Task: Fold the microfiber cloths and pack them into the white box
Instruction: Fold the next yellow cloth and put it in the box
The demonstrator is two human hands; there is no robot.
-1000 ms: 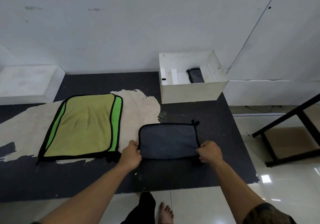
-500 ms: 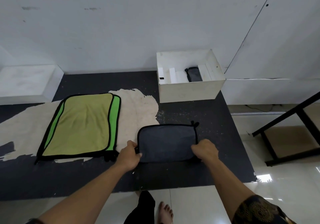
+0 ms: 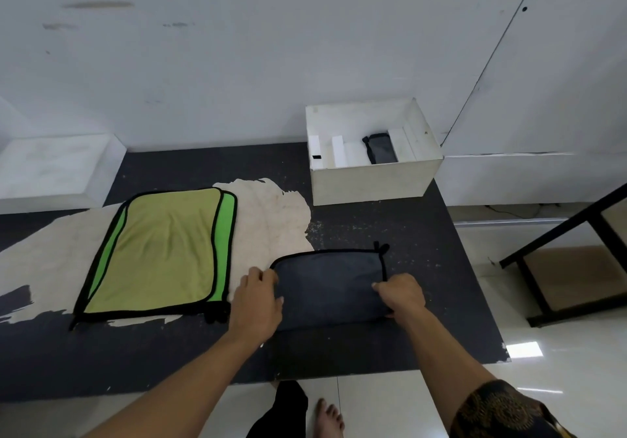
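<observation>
Gripping folded dark grey, black-trimmed microfiber cloth [image 3: 329, 285] by its side edges with left hand [image 3: 258, 302] and right hand [image 3: 402, 297], fingers curled, near front edge of black table [image 3: 424, 251]. Just left, flat green-and-olive microfiber cloth [image 3: 163, 251]. Bare stretch beyond, then open white rectangular box [image 3: 369, 180] holding one dark folded cloth [image 3: 380, 147].

A white wall [image 3: 237, 51], smudged with a few grey streaks, runs behind the black counter [image 3: 373, 346]. A thin dark seam [image 3: 502, 44] slants down the wall at the right, with a small dark hole [image 3: 525, 8] beside it. The counter's coating has peeled in a broad beige patch [image 3: 274, 213]. A white block [image 3: 57, 166] sits at the far left. At the right, a black frame [image 3: 556, 234] stands on glossy pale floor tiles [image 3: 570, 376], which carry a bright reflection [image 3: 524, 349].
</observation>
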